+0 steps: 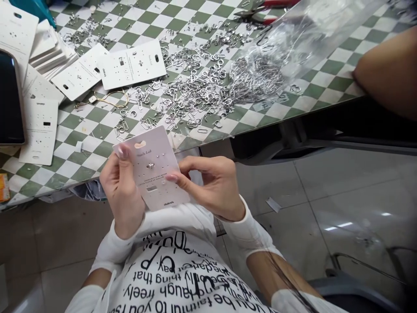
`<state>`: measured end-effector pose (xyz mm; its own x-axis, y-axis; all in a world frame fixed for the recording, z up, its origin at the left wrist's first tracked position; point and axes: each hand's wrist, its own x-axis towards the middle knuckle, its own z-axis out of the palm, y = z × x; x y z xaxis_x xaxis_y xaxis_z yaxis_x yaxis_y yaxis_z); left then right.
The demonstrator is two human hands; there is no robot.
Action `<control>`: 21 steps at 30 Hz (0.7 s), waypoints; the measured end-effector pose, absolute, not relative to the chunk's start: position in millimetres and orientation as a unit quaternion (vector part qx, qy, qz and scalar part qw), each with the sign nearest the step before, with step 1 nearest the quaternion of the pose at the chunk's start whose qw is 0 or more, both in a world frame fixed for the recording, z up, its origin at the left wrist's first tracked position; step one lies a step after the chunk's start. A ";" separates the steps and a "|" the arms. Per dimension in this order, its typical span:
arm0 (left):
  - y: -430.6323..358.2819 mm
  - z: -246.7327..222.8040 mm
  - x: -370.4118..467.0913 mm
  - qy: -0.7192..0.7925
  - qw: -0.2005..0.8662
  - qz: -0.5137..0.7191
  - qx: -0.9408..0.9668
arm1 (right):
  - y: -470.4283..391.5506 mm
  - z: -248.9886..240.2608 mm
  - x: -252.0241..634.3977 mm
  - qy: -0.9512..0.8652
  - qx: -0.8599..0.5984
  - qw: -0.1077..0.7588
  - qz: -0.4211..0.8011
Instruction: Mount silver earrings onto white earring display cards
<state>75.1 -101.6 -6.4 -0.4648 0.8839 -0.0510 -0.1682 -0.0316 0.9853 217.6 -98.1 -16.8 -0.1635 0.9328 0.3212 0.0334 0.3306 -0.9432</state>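
A white earring card [156,174] with a hanging hole and small studs on it is held tilted just off the table's front edge. My left hand [124,187] grips its left side, thumb on the face near the hanging hole. Thumb and fingers of my right hand [211,184] pinch the card's right edge; the fingers behind the card are hidden. Beyond the card, many small silver rings and oval links [195,93] lie loose on the checkered table [182,141]. Two more cards with studs, a right one [133,71] and a left one [81,80], lie behind.
At the left are a stack of cards [48,48], a dark phone [11,100] and another card [41,130]. A clear bag [280,56] of silver pins and red-handled pliers [263,15] lie at the back right. Another person's arm [387,74] rests at the right edge.
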 end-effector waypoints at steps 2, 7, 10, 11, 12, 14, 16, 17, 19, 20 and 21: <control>-100.6 -9.1 73.2 0.568 0.396 0.646 0.320 | -97.4 -19.8 215.3 -0.626 -0.376 0.535 0.424; -111.0 -23.9 72.4 0.552 0.296 0.650 0.430 | -97.3 -23.6 211.4 -0.617 -0.402 0.565 0.373; -123.3 -35.2 70.4 0.607 0.123 0.601 0.505 | -95.6 -24.8 213.9 -0.657 -0.357 0.542 0.384; -126.7 -38.5 68.7 0.620 0.079 0.591 0.510 | -93.3 -25.2 216.6 -0.672 -0.335 0.532 0.391; -129.4 -41.3 66.4 0.629 0.051 0.584 0.510 | -89.5 -25.7 220.3 -0.680 -0.322 0.526 0.396; -132.6 -45.6 60.9 0.635 0.032 0.583 0.506 | -77.4 -26.8 230.0 -0.676 -0.344 0.529 0.381; -133.8 -48.3 55.2 0.642 0.032 0.580 0.500 | -60.7 -28.2 240.6 -0.659 -0.426 0.536 0.313; -134.1 -49.3 52.9 0.647 0.033 0.579 0.495 | -51.8 -29.1 245.2 -0.657 -0.465 0.530 0.266; -134.6 -50.5 49.6 0.659 0.042 0.573 0.486 | -35.5 -30.8 251.3 -0.666 -0.502 0.509 0.215; -134.9 -50.7 48.8 0.664 0.046 0.569 0.483 | -29.0 -31.5 252.5 -0.674 -0.508 0.494 0.209; -135.1 -50.6 48.4 0.668 0.048 0.565 0.482 | -23.9 -32.0 252.8 -0.685 -0.508 0.478 0.210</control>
<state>48.4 -135.1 -50.6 -0.5316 0.6972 0.4810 0.5896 -0.1032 0.8011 252.8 -23.9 -32.0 -0.0265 0.8970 0.4412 0.4963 0.3949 -0.7731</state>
